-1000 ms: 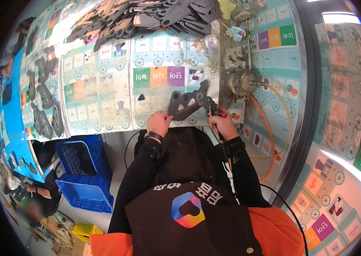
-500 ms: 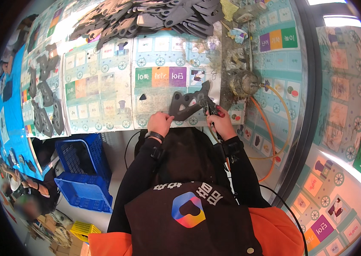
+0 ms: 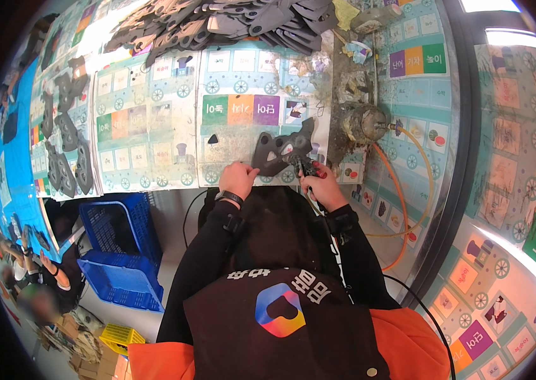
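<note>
A dark grey flat moulded piece with triangular cut-outs (image 3: pixel 273 166) lies at the near edge of the table. My left hand (image 3: pixel 238 180) has its fingers pressed together at the piece's near left corner, apparently gripping its edge. In my right hand (image 3: pixel 322 189) is a black gun-shaped hand tool with a red part (image 3: pixel 306 166). Its front end covers some of the piece's near right side, so I cannot tell whether it touches. A small dark triangular scrap (image 3: pixel 213 139) lies just beyond my left hand.
Similar grey pieces heap up at the far edge (image 3: pixel 255 25); several more lie at left (image 3: pixel 68 139). A grimy metal fitting (image 3: pixel 366 123) with yellow and orange hoses (image 3: pixel 402 209) stands at right. Blue crates (image 3: pixel 122 282) sit lower left, near another person (image 3: pixel 59 275).
My right hand and the tool have shifted slightly left and toward me, uncovering more of the piece's right end. My left hand stays almost in place.
</note>
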`<state>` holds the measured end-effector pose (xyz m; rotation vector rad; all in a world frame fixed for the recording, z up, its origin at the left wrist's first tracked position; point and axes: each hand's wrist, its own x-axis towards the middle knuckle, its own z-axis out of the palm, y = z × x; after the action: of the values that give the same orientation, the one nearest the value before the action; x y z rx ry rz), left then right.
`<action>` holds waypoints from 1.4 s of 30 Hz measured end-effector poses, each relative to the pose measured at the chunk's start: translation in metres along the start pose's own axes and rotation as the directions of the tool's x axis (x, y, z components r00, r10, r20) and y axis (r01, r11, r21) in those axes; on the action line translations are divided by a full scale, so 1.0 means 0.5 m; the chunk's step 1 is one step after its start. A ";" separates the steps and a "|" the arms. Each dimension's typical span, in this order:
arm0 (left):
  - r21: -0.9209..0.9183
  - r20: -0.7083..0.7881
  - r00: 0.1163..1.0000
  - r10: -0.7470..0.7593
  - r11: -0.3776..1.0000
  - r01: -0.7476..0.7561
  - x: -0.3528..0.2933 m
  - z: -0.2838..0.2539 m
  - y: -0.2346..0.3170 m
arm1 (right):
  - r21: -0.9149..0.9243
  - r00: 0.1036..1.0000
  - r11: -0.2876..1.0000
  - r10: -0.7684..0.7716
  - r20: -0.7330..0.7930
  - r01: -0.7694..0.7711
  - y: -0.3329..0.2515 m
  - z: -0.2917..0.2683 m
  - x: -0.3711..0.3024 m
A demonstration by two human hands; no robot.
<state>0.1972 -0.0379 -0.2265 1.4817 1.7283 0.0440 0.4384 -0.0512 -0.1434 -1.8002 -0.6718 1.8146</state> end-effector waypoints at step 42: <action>-0.383 -0.314 0.940 0.131 0.889 -0.252 -0.009 -0.025 0.055 | 0.075 0.971 0.969 -0.234 -0.043 0.237 -0.044 -0.008 -0.035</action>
<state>0.2116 -0.0275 -0.2014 1.3590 1.6448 0.7224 0.4426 -0.0460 -0.1158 -1.6210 -0.7540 1.6268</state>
